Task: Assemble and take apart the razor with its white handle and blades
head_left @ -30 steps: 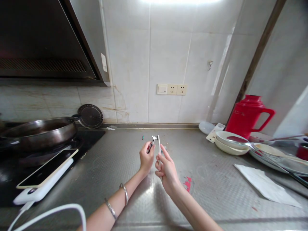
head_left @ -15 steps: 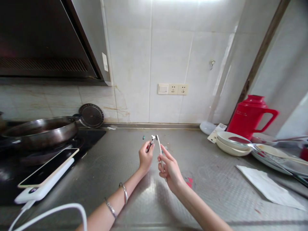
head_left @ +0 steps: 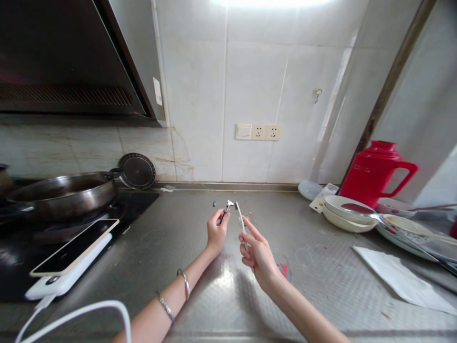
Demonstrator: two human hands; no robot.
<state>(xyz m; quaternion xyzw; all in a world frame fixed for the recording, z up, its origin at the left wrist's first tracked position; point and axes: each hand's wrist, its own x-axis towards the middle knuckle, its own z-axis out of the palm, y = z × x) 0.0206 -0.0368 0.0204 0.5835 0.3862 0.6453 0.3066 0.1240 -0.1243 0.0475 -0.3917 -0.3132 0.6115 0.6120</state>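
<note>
Pinched in the fingers of my left hand (head_left: pixel 216 234) is a small tool (head_left: pixel 225 214) with a black handle and a bright silver, T-shaped head; its exact kind is too small to tell. My right hand (head_left: pixel 257 253) is closed around a white toothbrush (head_left: pixel 242 222), which points up and away from me. The dark bristles at its tip face left, close beside the tool's silver head; whether they touch is unclear. Just beyond my left hand, a tiny dark green piece (head_left: pixel 214 203) lies on the metal counter (head_left: pixel 171 247).
At left, a pan (head_left: pixel 64 193) sits on the stove, with a phone (head_left: pixel 76 247) on a white power bank (head_left: pixel 71 271) nearby. To the right are a red thermos jug (head_left: pixel 373 174), stacked bowls (head_left: pixel 348 221) and a white paper sheet (head_left: pixel 400 278).
My right hand has shifted slightly right and down with the toothbrush, drawing its bristles along or away from the silver head. My left hand stays almost still.
</note>
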